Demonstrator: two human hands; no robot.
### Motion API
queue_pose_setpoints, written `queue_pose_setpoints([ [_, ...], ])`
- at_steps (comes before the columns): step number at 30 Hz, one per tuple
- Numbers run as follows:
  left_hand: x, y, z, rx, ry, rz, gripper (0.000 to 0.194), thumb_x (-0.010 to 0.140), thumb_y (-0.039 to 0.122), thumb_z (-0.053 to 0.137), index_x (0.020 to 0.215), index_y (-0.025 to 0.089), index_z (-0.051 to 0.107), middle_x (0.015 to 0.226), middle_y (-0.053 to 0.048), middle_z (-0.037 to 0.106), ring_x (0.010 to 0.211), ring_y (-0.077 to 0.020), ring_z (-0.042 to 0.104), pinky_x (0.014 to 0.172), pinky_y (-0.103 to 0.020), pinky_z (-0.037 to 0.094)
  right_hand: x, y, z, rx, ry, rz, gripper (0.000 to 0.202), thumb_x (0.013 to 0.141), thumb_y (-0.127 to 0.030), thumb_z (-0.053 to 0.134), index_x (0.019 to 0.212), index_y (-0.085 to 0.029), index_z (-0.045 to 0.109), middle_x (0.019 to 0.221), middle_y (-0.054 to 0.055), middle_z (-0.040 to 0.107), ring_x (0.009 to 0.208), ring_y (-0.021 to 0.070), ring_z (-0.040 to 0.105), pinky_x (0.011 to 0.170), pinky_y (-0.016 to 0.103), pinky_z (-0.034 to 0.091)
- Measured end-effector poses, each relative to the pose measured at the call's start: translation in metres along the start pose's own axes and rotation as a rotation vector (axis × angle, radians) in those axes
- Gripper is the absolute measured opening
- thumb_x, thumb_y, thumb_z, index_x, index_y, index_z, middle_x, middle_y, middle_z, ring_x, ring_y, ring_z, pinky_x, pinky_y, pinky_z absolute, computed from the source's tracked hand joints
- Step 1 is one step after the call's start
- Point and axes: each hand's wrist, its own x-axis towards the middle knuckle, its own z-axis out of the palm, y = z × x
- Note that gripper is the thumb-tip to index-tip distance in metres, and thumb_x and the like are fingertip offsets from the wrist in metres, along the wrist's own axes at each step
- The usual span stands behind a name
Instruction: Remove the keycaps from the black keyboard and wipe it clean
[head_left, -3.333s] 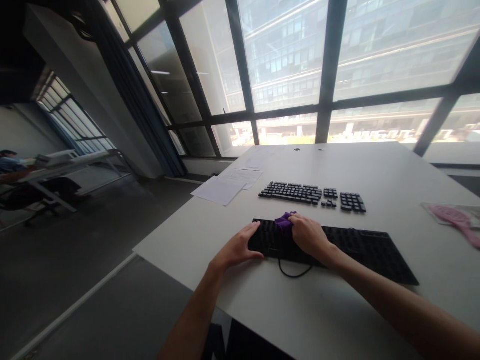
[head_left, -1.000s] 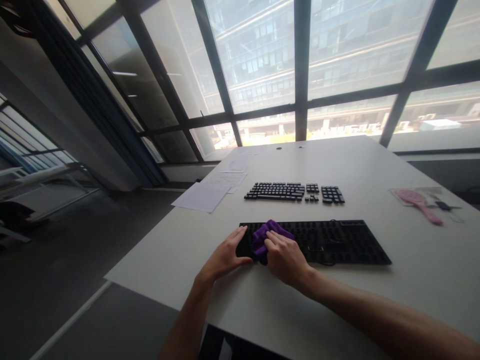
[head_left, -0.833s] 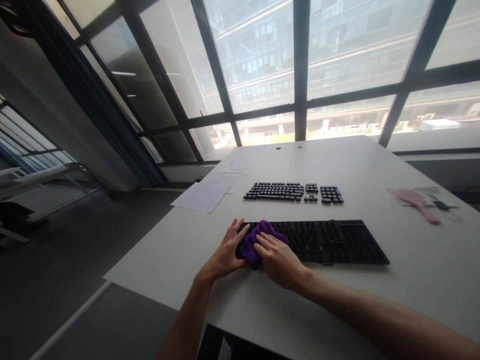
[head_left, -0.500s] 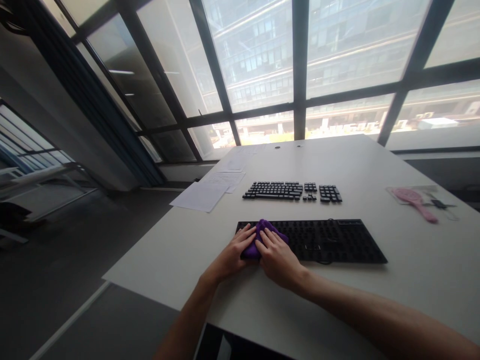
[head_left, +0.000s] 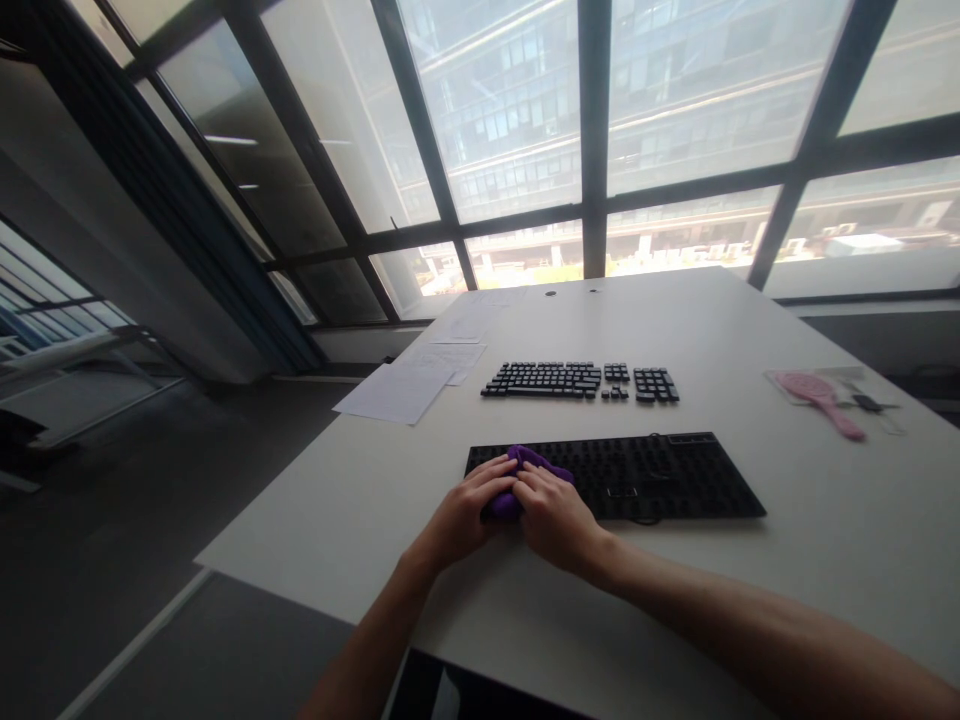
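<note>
A black keyboard base point(head_left: 675, 480) with its keycaps off lies on the white table. Over its left end, a bunched purple cloth point(head_left: 504, 505) is gripped by both hands. My left hand point(head_left: 469, 508) has its fingers bent round the cloth's left side. From the right, my right hand point(head_left: 553, 512) presses its curled fingers on the same cloth, and the fingertips of the two hands nearly meet. Behind the base, loose black keycaps point(head_left: 541, 380) are laid out in keyboard order, in separate blocks.
White papers point(head_left: 394, 392) lie at the table's left edge. A pink brush point(head_left: 821, 400) and a small dark item point(head_left: 868, 403) rest at the right. A black object point(head_left: 480, 690) is at the near edge. Windows stand behind the white table point(head_left: 315, 520).
My fingers have drawn closer together and bunched the cloth more tightly. The whole view has shifted slightly, with the table's things a little further left.
</note>
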Motion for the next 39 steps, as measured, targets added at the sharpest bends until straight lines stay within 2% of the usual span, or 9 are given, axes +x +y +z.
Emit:
queue_pose_setpoints([
  [4, -0.001, -0.002, -0.001, -0.025, -0.026, -0.027, 0.053, 0.083, 0.012, 0.062, 0.135, 0.024, 0.056, 0.144, -0.007, 0.053, 0.135, -0.0251, 0.047, 0.116, -0.048, 0.038, -0.003, -0.003, 0.0, 0.0, -0.003, 0.006, 0.031, 0.083, -0.015, 0.054, 0.112, -0.011, 0.066, 0.125, 0.017, 0.064, 0.129, 0.0283, 0.05, 0.114, 0.042, 0.034],
  [10, -0.001, 0.0, -0.005, -0.028, -0.034, -0.035, 0.05, 0.083, 0.011, 0.06, 0.131, 0.024, 0.059, 0.143, -0.007, 0.053, 0.134, -0.0247, 0.049, 0.115, -0.044, 0.039, -0.004, -0.006, -0.001, 0.048, 0.045, 0.029, 0.03, 0.091, -0.032, 0.056, 0.111, -0.013, 0.066, 0.127, 0.016, 0.064, 0.131, 0.029, 0.049, 0.115, 0.044, 0.033],
  [13, 0.0, 0.007, -0.008, -0.061, -0.064, -0.029, 0.055, 0.084, 0.014, 0.061, 0.137, 0.025, 0.053, 0.147, -0.006, 0.049, 0.137, -0.0247, 0.044, 0.117, -0.043, 0.037, -0.003, -0.006, 0.001, 0.05, 0.064, 0.061, 0.033, 0.092, -0.027, 0.055, 0.122, -0.012, 0.061, 0.13, 0.016, 0.062, 0.135, 0.0296, 0.045, 0.116, 0.046, 0.032],
  [17, 0.0, 0.012, -0.01, -0.064, -0.12, -0.017, 0.074, 0.081, 0.021, 0.069, 0.149, 0.025, 0.039, 0.155, -0.008, 0.039, 0.144, -0.027, 0.034, 0.121, -0.046, 0.028, -0.002, -0.007, 0.004, 0.033, 0.062, 0.072, 0.04, 0.09, -0.018, 0.055, 0.129, -0.011, 0.055, 0.138, 0.018, 0.056, 0.141, 0.031, 0.038, 0.116, 0.05, 0.031],
  [22, -0.002, 0.005, -0.007, -0.035, -0.119, -0.038, 0.088, 0.08, 0.03, 0.075, 0.154, 0.025, 0.028, 0.157, -0.01, 0.034, 0.145, -0.0292, 0.032, 0.123, -0.049, 0.024, -0.002, -0.004, 0.008, -0.011, 0.042, 0.101, 0.042, 0.091, -0.021, 0.054, 0.132, -0.008, 0.055, 0.147, 0.021, 0.047, 0.142, 0.0337, 0.035, 0.116, 0.05, 0.031],
  [27, -0.002, -0.009, 0.0, -0.003, -0.103, -0.011, 0.073, 0.084, 0.027, 0.071, 0.15, 0.028, 0.037, 0.155, -0.009, 0.039, 0.143, -0.0284, 0.036, 0.121, -0.052, 0.028, -0.001, 0.0, 0.011, -0.079, -0.01, 0.042, 0.04, 0.092, -0.021, 0.054, 0.129, -0.006, 0.059, 0.144, 0.022, 0.051, 0.14, 0.0337, 0.039, 0.116, 0.048, 0.032],
  [32, -0.002, -0.016, 0.003, 0.026, -0.073, 0.032, 0.065, 0.087, 0.022, 0.068, 0.146, 0.027, 0.043, 0.151, -0.009, 0.045, 0.14, -0.0268, 0.041, 0.12, -0.053, 0.029, 0.001, 0.005, 0.014, -0.073, -0.011, -0.002, 0.037, 0.09, -0.009, 0.051, 0.125, -0.004, 0.062, 0.139, 0.022, 0.055, 0.137, 0.0316, 0.045, 0.116, 0.045, 0.034],
  [36, -0.001, -0.012, 0.003, 0.011, -0.017, 0.059, 0.065, 0.083, 0.019, 0.072, 0.143, 0.027, 0.048, 0.144, -0.01, 0.053, 0.134, -0.0281, 0.049, 0.117, -0.054, 0.033, 0.002, 0.006, 0.01, 0.064, 0.047, 0.098, 0.029, 0.094, -0.011, 0.047, 0.117, -0.01, 0.065, 0.128, 0.017, 0.065, 0.129, 0.026, 0.054, 0.113, 0.041, 0.038],
  [39, 0.001, -0.009, 0.002, -0.004, 0.011, 0.064, 0.064, 0.081, 0.019, 0.074, 0.14, 0.026, 0.05, 0.14, -0.01, 0.057, 0.131, -0.0276, 0.052, 0.117, -0.054, 0.034, 0.002, 0.005, 0.005, 0.113, 0.069, 0.134, 0.023, 0.096, -0.017, 0.048, 0.11, -0.012, 0.066, 0.123, 0.016, 0.068, 0.125, 0.0254, 0.058, 0.111, 0.041, 0.04],
])
